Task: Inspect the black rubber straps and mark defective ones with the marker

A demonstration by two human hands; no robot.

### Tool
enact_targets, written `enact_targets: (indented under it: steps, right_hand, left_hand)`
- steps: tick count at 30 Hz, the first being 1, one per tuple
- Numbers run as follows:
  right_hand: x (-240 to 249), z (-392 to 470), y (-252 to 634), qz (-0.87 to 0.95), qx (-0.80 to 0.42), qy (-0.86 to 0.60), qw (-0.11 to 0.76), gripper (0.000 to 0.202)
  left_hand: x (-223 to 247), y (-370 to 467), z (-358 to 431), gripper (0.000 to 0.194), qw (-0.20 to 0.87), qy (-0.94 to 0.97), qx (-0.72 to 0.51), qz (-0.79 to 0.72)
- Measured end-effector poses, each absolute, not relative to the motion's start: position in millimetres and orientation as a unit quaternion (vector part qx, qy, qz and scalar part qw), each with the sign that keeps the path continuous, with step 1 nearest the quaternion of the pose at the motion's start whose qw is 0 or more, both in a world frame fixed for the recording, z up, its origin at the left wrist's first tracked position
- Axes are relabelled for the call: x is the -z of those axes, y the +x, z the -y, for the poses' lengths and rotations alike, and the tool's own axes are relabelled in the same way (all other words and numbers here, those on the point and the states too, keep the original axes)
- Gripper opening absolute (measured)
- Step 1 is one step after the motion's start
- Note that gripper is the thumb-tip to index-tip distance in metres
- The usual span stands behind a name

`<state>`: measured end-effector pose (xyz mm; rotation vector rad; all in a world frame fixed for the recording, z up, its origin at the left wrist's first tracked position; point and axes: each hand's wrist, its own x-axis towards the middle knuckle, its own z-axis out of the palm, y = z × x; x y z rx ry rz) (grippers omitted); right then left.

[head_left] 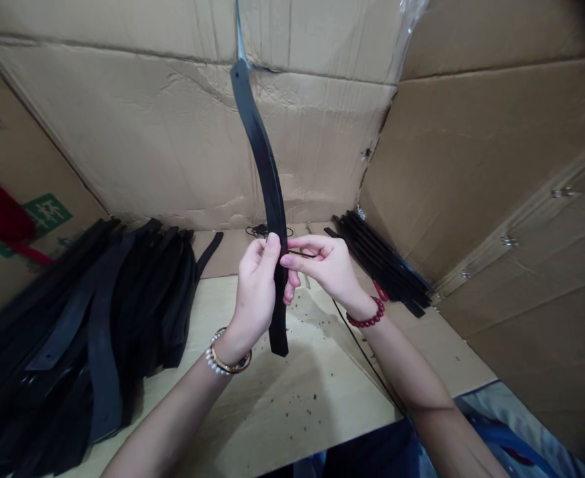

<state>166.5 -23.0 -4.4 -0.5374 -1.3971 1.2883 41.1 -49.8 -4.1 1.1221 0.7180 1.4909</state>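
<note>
A long, curved black strip (266, 162) with a small hole near its top end stands nearly upright in front of me. My left hand (259, 285) is closed around its lower part, thumb on the front face and fingertips showing past the right edge. Close beside it, my right hand (325, 262) pinches a thin black cord (359, 345) against the strip's right edge. The cord trails from the right hand down along my right forearm. How it sits on the strip is partly hidden by the fingers.
Many black strips (107, 318) lie heaped on the left. A smaller stack of strips (382, 265) is at the back right, near a tangle of black cord (259, 230) behind my hands. Small dark crumbs dot the pale tabletop (252, 405). Cardboard walls (182, 139) enclose the back and sides.
</note>
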Motion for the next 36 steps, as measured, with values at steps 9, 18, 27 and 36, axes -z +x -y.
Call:
enact_targets:
  steps: [9, 18, 27, 36]
  right_hand:
    - [14, 26, 161, 0.625, -0.5, -0.234, 0.552, 0.022]
    - [1, 32, 169, 0.657, -0.399, -0.291, 0.57, 0.014]
    - [0, 27, 173, 0.649, -0.42, -0.311, 0.554, 0.015]
    - [6, 25, 170, 0.645, -0.44, -0.297, 0.55, 0.025]
  left_hand:
    - [5, 37, 45, 0.031, 0.517, 0.468, -0.643, -0.316]
    - [-3, 25, 49, 0.029, 0.357, 0.562, -0.635, -0.391]
    - [-4, 20, 52, 0.022, 0.301, 0.609, -0.612, -0.404]
    - [-3, 18, 52, 0.021, 0.285, 0.599, -0.635, -0.397]
